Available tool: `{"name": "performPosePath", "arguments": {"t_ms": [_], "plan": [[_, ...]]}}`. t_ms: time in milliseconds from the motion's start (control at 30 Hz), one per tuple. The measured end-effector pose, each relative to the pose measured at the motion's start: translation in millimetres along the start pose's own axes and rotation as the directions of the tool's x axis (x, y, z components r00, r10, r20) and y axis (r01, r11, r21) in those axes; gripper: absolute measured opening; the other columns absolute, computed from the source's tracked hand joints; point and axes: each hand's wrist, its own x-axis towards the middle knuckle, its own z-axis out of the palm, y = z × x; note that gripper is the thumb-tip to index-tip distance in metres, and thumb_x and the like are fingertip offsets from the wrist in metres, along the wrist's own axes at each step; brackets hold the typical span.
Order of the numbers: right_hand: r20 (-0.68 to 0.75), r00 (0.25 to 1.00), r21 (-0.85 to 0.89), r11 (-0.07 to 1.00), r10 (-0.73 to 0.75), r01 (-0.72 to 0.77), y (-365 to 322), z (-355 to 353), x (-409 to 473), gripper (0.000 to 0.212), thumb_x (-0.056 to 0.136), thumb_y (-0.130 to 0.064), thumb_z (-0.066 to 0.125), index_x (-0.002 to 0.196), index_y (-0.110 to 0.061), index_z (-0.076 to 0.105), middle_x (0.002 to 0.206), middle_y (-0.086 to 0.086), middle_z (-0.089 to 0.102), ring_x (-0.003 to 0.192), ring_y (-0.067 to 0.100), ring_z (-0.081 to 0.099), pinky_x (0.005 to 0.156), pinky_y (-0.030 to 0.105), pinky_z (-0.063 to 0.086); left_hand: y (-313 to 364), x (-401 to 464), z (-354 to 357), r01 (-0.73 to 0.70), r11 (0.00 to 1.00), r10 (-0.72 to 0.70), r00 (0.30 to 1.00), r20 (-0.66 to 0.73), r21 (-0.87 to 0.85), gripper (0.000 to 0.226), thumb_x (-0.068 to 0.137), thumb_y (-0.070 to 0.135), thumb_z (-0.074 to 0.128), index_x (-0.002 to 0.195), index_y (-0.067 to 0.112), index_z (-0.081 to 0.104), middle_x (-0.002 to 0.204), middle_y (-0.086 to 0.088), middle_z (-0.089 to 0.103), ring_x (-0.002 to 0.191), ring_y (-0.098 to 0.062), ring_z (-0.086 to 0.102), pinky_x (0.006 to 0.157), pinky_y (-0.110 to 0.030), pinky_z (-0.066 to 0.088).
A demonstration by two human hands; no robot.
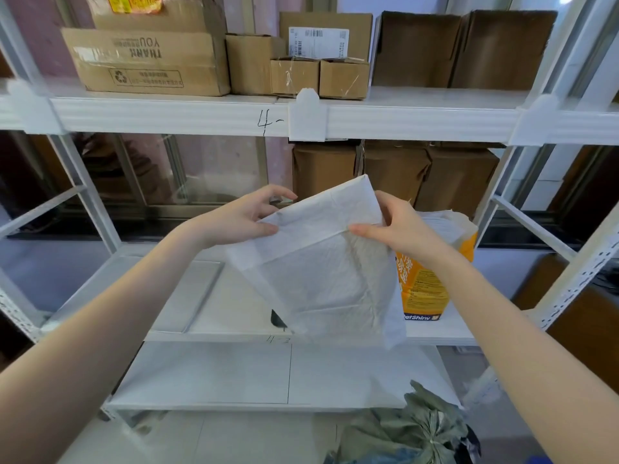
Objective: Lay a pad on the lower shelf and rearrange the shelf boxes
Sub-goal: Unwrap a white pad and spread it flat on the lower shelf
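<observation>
Two hands up in front of the shelving, both clamped on one white pad (pixel 321 262). Left hand (pixel 246 217) pinching the pad's upper left edge between thumb and fingers; right hand (pixel 400 229) gripping the upper right corner, thumb laid across the folded band. Hands near each other, apart only by the width of the fold. Pad still partly folded, hanging in the air below the hands, not touching any shelf.

Below and beyond the hands, the lower shelf (pixel 201 296) bare and white, no pad on it. Just right of the right hand, an orange-and-white package (pixel 425 289) standing on that shelf, probably the source of the pads. Behind the hands, brown boxes (pixel 395 172) at the back of the same level. Above the hands, more cardboard boxes (pixel 147 61) lined along the upper shelf (pixel 201 115), apparently untouched. Under the right forearm, a knotted green bag (pixel 422 430) on the floor.

Judged early in the task: pad taken up and half opened, nothing laid. Left to do: unfolding fully, spreading flat on the lower shelf, then all the box rearranging.
</observation>
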Motion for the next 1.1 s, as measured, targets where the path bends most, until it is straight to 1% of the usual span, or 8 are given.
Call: {"name": "performPosePath", "arguments": {"t_ms": [133,300,400,467,567,767,900,1100], "plan": [[-0.051,0.979,0.0,0.98,-0.198,0.198,-9,-1,-1,0.055,0.084,-0.018,0.066,0.125,-0.041,0.038,0.107,0.01,0.061,0.098,0.029,0.063,0.087,0.043,0.053,0,-1,-1,0.001,1.0,-0.001,1.0,0.019,-0.022,0.026,0.09,0.003,0.052,0.105,0.021,0.041,0.106,-0.007,0.063,0.097,-0.016,0.051,0.081,-0.025,0.041],[-0.074,0.959,-0.228,0.941,-0.273,0.251,-24,0,3,0.015,0.081,-0.01,0.067,0.093,-0.015,0.061,0.087,0.015,0.063,0.073,0.032,0.057,0.069,0.041,0.048,4,-2,1,0.042,0.999,-0.042,0.999,-0.012,0.028,0.03,0.091,0.0,0.047,0.114,0.016,0.037,0.107,0.007,0.064,0.101,-0.015,0.052,0.08,-0.016,0.045],[-0.068,0.962,-0.251,0.938,-0.264,0.24,-27,4,5,0.016,0.077,-0.006,0.07,0.086,-0.014,0.06,0.08,0.01,0.061,0.068,0.015,0.05,0.065,0.029,0.041,12,0,6,0.051,0.986,-0.044,0.998,-0.043,0.161,0.048,0.085,0.037,0.062,0.126,0.027,0.04,0.11,-0.002,0.068,0.102,-0.023,0.061,0.09,-0.038,0.049],[-0.063,0.965,-0.191,0.952,-0.255,0.239,-27,8,6,0.026,0.076,-0.005,0.071,0.093,-0.014,0.052,0.077,0.016,0.06,0.066,0.015,0.048,0.064,0.027,0.04,21,3,16,-0.011,0.971,0.034,0.995,-0.095,0.239,0.056,0.077,0.059,0.06,0.125,0.033,0.048,0.106,0.004,0.068,0.1,-0.012,0.062,0.091,-0.033,0.049],[-0.093,0.963,-0.122,0.963,-0.252,0.24,-26,14,7,0.041,0.078,-0.008,0.071,0.106,-0.019,0.043,0.068,0.014,0.058,0.059,0.017,0.046,0.059,0.026,0.04,32,12,36,-0.148,0.959,0.198,0.96,-0.197,0.24,0.016,0.086,0.045,0.059,0.097,0.034,0.062,0.082,0.023,0.064,0.079,0.005,0.057,0.07,-0.014,0.04],[0.131,0.991,-0.061,0.998,0.022,-0.014,3,5,0,0.043,0.077,-0.024,0.075,0.114,-0.019,0.053,0.104,0.003,0.07,0.09,0.018,0.07,0.081,0.044,0.057,25,13,29,-0.174,0.985,0.15,0.869,-0.472,-0.007,0.016,0.091,0.028,0.058,0.085,0.015,0.066,0.069,0.016,0.061,0.062,0.008,0.05,0.059,-0.009,0.037],[0.266,0.948,-0.094,0.983,0.175,-0.155,24,-4,-12,0.031,0.078,-0.024,0.073,0.105,-0.01,0.067,0.099,0.003,0.074,0.088,0.018,0.072,0.081,0.038,0.058,-1,5,21,-0.13,0.976,0.013,0.835,-0.551,-0.174,0.026,0.09,0.029,0.06,0.094,0.004,0.067,0.086,-0.005,0.064,0.077,-0.013,0.058,0.072,-0.031,0.046],[0.347,0.877,-0.325,0.92,0.333,-0.22,53,-9,-17,0.031,0.077,-0.029,0.074,0.1,-0.009,0.069,0.101,0.01,0.072,0.094,0.023,0.067,0.081,0.037,0.053,-39,-6,22,-0.053,0.947,-0.164,0.765,-0.623,-0.316,0.029,0.089,0.031,0.059,0.095,0.003,0.063,0.084,-0.007,0.062,0.075,-0.018,0.058,0.069,-0.033,0.045]]}}
